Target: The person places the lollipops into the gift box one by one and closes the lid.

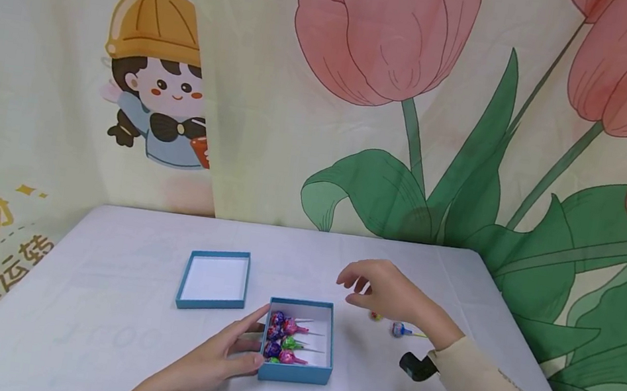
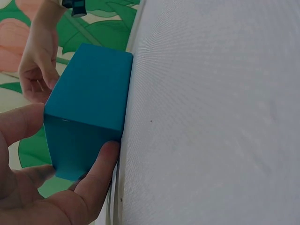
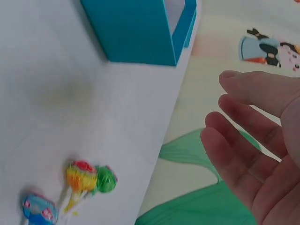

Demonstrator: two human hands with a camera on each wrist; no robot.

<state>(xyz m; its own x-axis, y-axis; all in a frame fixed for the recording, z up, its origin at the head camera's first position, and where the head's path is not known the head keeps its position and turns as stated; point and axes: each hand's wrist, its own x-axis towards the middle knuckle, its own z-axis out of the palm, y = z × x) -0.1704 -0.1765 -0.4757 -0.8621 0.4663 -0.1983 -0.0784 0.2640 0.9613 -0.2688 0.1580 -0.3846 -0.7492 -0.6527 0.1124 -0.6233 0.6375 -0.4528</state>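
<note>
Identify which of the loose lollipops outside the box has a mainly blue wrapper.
The blue lollipop, lying apart from the other two: the yellow-and-red lollipop and the green lollipop, whose heads sit side by side.

Bl. box (image 1: 296, 373), open, on wht. table (image 1: 91, 318); wrapped lollipops (image 1: 290, 344) inside, heads L, sticks R. L hand (image 1: 222, 353) touching box's L side. R hand (image 1: 387, 289) raised beyond box, to R, fingers bent. Shallow bl. tray (image 1: 214, 280), back L. Bl. lollipop (image 1: 398, 330), R side. Tulip-print backdrop (image 1: 390, 32) behind.
</note>
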